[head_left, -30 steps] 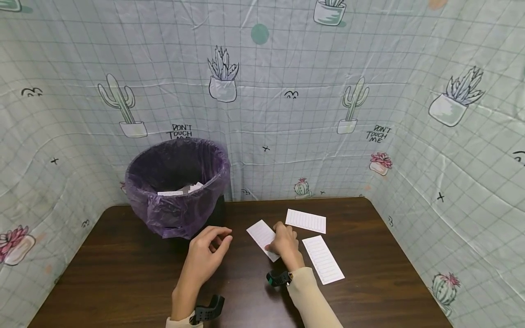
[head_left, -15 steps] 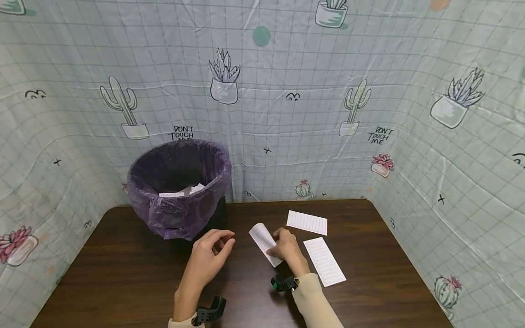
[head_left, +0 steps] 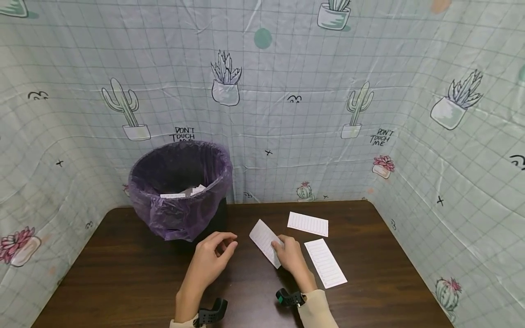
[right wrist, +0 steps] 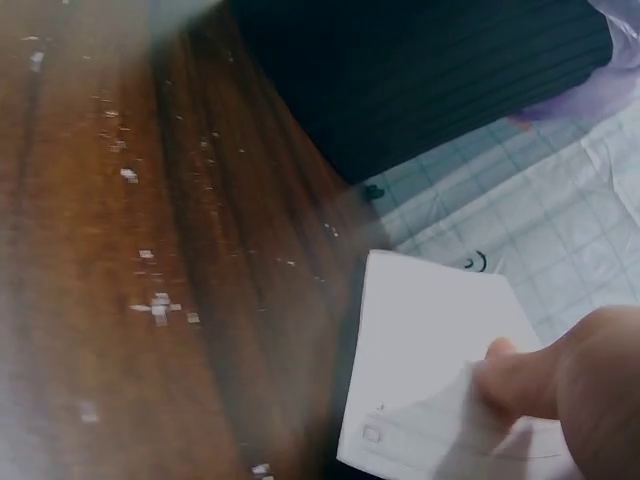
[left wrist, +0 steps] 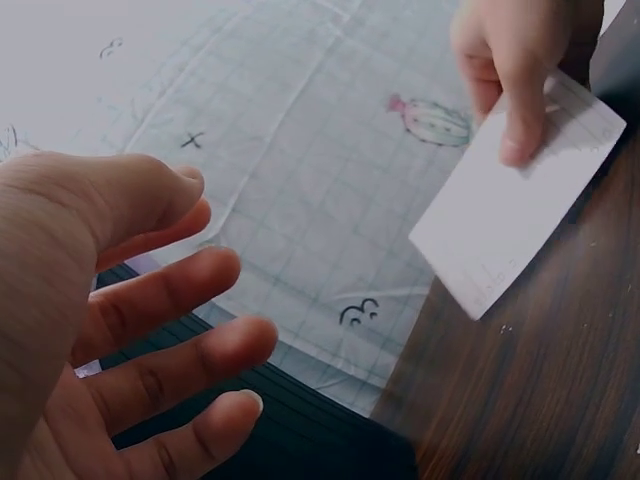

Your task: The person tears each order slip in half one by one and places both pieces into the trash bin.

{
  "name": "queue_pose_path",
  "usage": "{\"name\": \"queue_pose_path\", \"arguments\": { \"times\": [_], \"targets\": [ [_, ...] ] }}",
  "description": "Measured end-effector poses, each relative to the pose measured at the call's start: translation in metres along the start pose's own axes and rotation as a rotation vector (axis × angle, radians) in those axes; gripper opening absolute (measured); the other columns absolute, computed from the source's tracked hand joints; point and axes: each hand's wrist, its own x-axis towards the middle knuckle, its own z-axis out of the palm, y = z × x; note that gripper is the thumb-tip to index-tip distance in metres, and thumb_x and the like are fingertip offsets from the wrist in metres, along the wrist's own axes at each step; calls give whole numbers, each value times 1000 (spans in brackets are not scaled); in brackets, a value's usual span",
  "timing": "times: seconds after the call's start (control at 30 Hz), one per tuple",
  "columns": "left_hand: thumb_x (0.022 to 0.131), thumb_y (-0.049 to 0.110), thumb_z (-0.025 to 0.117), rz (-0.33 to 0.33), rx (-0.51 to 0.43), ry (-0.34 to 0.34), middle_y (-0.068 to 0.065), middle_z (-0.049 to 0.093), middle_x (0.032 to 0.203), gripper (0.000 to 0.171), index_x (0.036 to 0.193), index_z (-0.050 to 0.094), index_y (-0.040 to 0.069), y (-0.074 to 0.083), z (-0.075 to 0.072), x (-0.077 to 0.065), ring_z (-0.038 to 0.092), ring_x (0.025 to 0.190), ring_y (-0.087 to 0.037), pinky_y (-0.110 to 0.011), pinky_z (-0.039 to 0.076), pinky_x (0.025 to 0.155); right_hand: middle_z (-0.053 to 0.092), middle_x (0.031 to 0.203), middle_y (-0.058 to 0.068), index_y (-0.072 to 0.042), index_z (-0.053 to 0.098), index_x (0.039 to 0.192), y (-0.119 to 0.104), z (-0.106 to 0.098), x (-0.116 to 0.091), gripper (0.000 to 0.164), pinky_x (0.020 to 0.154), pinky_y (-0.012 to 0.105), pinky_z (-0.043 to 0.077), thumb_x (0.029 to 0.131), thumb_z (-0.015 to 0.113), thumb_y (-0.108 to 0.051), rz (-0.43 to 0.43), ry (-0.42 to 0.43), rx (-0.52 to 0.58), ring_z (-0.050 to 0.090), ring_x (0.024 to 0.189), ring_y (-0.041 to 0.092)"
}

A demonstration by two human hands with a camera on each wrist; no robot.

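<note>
My right hand (head_left: pixel 292 256) pinches a white lined paper slip (head_left: pixel 262 240) along its right long edge, thumb on top. In the left wrist view the slip (left wrist: pixel 515 215) is tilted, with the thumb across its face. The right wrist view shows the same slip (right wrist: pixel 430 340) under the thumb. My left hand (head_left: pixel 210 259) hovers to the left, fingers loosely bent, holding nothing; in its own wrist view the left hand (left wrist: pixel 150 300) has its fingers apart. Two more lined slips lie flat on the table: one slip (head_left: pixel 308 223) behind my right hand, another slip (head_left: pixel 326 263) to its right.
A dark bin (head_left: pixel 221 214) with a purple bag (head_left: pixel 180 216) over its rim stands at the back left of the brown wooden table (head_left: pixel 123 278). White papers (head_left: pixel 174 195) show inside it. A cactus-print sheet (head_left: pixel 262 118) hangs behind and at both sides.
The right hand has taken hold of the slip, curled it up, and now holds it raised and tilted. The left hand has hardly moved. The view has shifted slightly.
</note>
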Motion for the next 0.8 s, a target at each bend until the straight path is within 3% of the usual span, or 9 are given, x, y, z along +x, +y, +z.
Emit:
{"name": "queue_pose_path", "arguments": {
  "times": [0.17, 0.33, 0.47, 0.63, 0.8],
  "targets": [
    [86, 4, 81, -31, 9, -48, 8, 62, 81, 15, 101, 77, 7, 1, 7, 1, 57, 69, -7, -29, 54, 60, 76, 99, 16, 1, 73, 104, 4, 1, -8, 11, 80, 47, 56, 97, 67, -6, -85, 18, 30, 71, 90, 28],
    [86, 3, 81, -46, 8, -63, 6, 64, 83, 16, 101, 77, 7, 4, 10, 1, 60, 71, -12, -27, 54, 61, 77, 94, 8, -6, 76, 98, -2, -2, -9, 12, 77, 38, 55, 100, 64, -9, -149, -38, 30, 68, 85, 19],
    [87, 5, 80, -54, 16, -93, 3, 67, 87, 15, 102, 77, 6, 5, 13, 2, 61, 75, -13, -24, 53, 65, 77, 90, 3, -9, 77, 94, -8, -5, -9, 9, 75, 31, 55, 97, 70, -12, -157, -79, 51, 69, 84, 16],
    [88, 10, 80, -69, 72, -111, 2, 72, 97, 17, 104, 77, 12, 5, 17, 0, 65, 91, -19, -36, 56, 80, 77, 84, 0, -10, 77, 90, -16, -9, -9, 6, 74, 29, 55, 94, 75, -14, -176, -133, 94, 70, 81, 13],
    [89, 14, 81, -65, 106, -133, 2, 74, 108, 17, 105, 77, 15, 4, 21, -2, 64, 108, -24, -48, 53, 92, 79, 94, 1, -10, 79, 95, -23, -15, -9, 9, 83, 37, 59, 97, 72, -14, -240, -184, 87, 74, 92, 19]
  ]
}}
